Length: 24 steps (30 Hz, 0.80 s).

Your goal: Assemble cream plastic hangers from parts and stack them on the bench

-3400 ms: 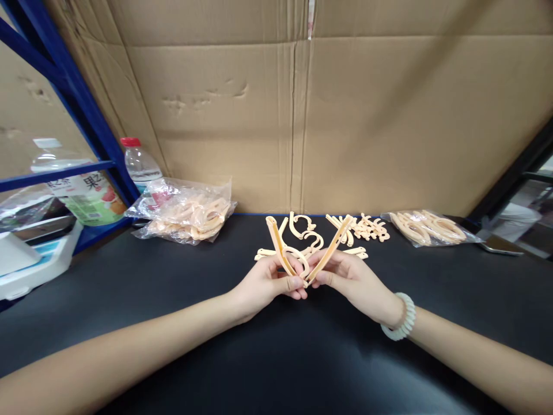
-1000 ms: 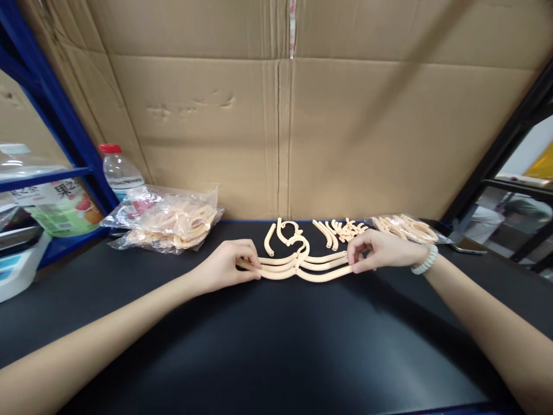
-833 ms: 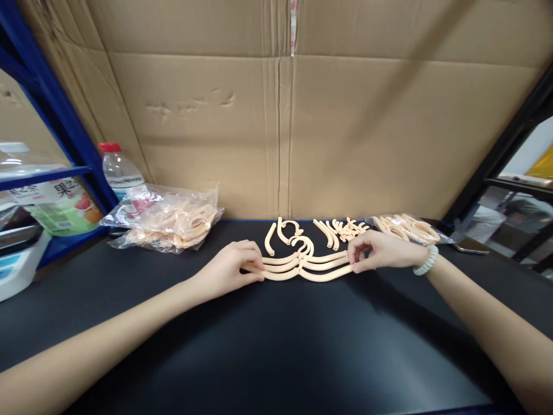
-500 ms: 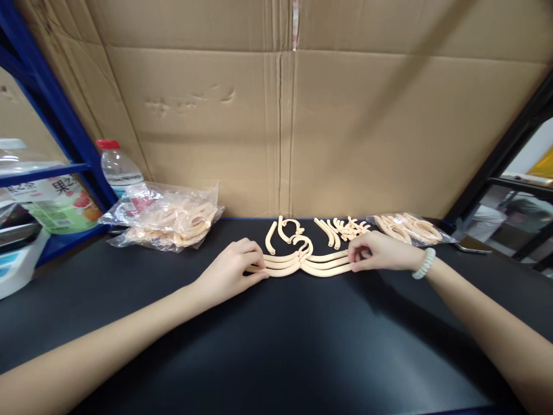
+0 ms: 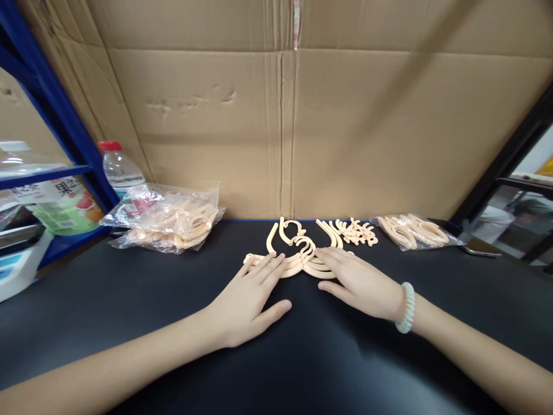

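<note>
Your left hand (image 5: 248, 297) lies flat and spread on the black desk (image 5: 129, 300), fingertips resting on the stack of cream hangers (image 5: 302, 262). Your right hand (image 5: 360, 282) is also flat and spread, fingers on the stack's right side near the cardboard wall (image 5: 367, 127).

My left hand (image 5: 248, 302) and right hand (image 5: 360, 282) lie flat on the table (image 5: 173, 323), fingers spread, fingertips on the hangers (image 5: 302, 260) between and just beyond them. Behind my fingertips, loose hooks (image 5: 287, 230) lie near the cardboard (image 5: 280, 132). Beyond my right fingers sit small parts (image 5: 354, 230), with a bag (image 5: 415, 230) further right. Well left of my left fingers lies another bag (image 5: 168, 222), a bottle (image 5: 118, 170) behind it.
</note>
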Each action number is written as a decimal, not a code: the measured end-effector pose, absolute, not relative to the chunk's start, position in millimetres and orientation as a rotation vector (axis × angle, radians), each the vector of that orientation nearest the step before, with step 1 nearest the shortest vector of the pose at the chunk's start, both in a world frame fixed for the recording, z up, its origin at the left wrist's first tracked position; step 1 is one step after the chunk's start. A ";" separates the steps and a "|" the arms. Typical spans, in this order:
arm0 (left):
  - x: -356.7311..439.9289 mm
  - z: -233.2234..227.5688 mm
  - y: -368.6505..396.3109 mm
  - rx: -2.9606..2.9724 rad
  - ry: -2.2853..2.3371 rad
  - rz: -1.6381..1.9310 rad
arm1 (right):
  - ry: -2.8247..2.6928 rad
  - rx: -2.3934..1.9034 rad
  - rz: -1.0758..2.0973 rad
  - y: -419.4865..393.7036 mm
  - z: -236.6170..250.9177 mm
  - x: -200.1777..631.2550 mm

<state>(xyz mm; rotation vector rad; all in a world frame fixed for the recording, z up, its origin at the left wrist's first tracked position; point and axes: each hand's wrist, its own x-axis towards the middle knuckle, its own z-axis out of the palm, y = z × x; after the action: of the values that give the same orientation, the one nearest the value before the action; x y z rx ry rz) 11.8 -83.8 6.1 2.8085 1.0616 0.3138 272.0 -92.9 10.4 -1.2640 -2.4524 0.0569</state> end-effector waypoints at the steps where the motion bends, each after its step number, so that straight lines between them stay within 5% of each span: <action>1: 11.5 5.9 -84.0 2.791 1.064 0.285 | -2.436 -1.272 0.053 -93.0 8.2 270.4; 24: 4.7 5.4 -77.0 2.796 1.102 0.302 | -2.379 -1.171 0.114 -81.4 -5.0 268.8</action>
<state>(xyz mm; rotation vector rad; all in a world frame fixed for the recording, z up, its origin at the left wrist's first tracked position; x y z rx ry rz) 4.7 -77.0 5.4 2.7962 1.1021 0.3016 268.8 -81.4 -5.0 -1.1710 -2.3790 0.1137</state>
